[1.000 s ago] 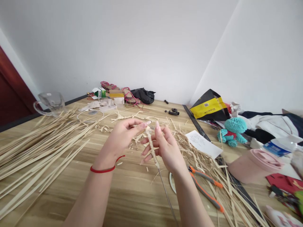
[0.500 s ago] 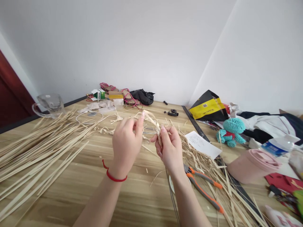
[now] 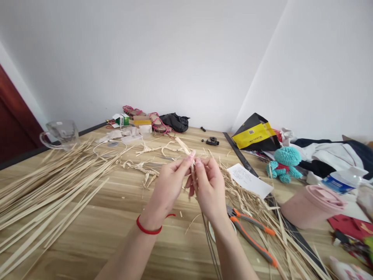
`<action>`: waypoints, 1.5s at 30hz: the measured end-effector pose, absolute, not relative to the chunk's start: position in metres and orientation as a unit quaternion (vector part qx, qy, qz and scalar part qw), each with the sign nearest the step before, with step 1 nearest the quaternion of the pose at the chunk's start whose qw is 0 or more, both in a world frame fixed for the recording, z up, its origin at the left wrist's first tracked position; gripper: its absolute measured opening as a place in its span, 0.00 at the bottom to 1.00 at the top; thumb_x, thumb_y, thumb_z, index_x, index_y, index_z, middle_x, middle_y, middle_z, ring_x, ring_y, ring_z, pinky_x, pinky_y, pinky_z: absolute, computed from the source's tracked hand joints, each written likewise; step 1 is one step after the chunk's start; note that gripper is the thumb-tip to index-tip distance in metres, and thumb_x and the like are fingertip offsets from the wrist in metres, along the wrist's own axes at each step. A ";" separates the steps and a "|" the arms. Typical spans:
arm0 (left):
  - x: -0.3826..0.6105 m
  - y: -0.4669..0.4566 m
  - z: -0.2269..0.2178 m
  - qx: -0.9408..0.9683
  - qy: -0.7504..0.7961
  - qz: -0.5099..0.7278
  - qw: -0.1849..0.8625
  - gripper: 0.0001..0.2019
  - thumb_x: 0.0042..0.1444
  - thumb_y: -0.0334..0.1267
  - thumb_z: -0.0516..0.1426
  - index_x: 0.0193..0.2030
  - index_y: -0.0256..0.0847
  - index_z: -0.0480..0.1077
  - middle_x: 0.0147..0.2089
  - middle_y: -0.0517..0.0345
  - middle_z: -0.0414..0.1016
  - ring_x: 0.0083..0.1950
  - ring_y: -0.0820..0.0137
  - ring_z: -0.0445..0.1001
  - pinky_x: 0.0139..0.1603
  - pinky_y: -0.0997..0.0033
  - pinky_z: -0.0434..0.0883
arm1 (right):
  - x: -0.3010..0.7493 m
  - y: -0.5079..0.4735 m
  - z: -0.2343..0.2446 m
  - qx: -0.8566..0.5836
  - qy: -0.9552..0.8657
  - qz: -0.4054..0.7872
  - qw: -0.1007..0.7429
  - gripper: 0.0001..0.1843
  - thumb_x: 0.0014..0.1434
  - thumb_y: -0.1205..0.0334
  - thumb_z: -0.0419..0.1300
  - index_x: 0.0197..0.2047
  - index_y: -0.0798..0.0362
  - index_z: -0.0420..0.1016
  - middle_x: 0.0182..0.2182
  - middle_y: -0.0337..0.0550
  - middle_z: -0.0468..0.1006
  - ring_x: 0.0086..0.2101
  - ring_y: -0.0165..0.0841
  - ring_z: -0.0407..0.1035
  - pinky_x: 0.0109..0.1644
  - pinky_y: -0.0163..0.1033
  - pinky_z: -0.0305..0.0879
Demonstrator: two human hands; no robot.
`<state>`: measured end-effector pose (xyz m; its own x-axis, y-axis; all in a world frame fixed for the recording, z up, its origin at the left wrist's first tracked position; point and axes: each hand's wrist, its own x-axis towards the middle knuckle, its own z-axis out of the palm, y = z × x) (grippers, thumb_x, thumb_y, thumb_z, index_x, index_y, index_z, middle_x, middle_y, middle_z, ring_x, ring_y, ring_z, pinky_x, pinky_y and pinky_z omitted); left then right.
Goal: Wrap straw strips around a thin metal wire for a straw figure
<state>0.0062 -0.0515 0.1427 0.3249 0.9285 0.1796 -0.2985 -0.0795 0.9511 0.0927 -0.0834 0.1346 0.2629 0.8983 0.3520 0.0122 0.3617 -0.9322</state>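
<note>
Two bare forearms lean inward. The left forearm (image 3: 128, 252) slants in from well to the left of the orange-handled pliers (image 3: 255, 245); the right forearm (image 3: 229, 237) runs just beside them. Both hands meet beyond and to the left of the pliers' head, thumbs uppermost. The left hand (image 3: 170, 177) shows its back, thumb pressed in a pinch, other fingers mostly hidden. The right hand (image 3: 211, 186), nearer the pliers, is curled, its thumb pointing forward close to the left thumb.
</note>
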 end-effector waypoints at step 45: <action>0.009 -0.036 0.136 0.517 0.259 0.413 0.704 0.22 0.48 0.56 0.56 0.30 0.35 0.71 0.20 0.64 0.60 0.19 0.79 0.55 0.19 0.78 0.53 | 0.131 -0.089 0.151 -0.504 -0.606 0.402 0.467 0.17 0.57 0.49 0.54 0.25 0.53 0.69 0.17 0.37 0.73 0.20 0.29 0.67 0.28 0.35 0.65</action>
<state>0.0087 -0.0360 0.1357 0.5251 0.8488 0.0619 -0.3127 0.1247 0.9416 0.1311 -0.0887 0.1512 -0.0567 0.9854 0.1607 0.2355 0.1696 -0.9570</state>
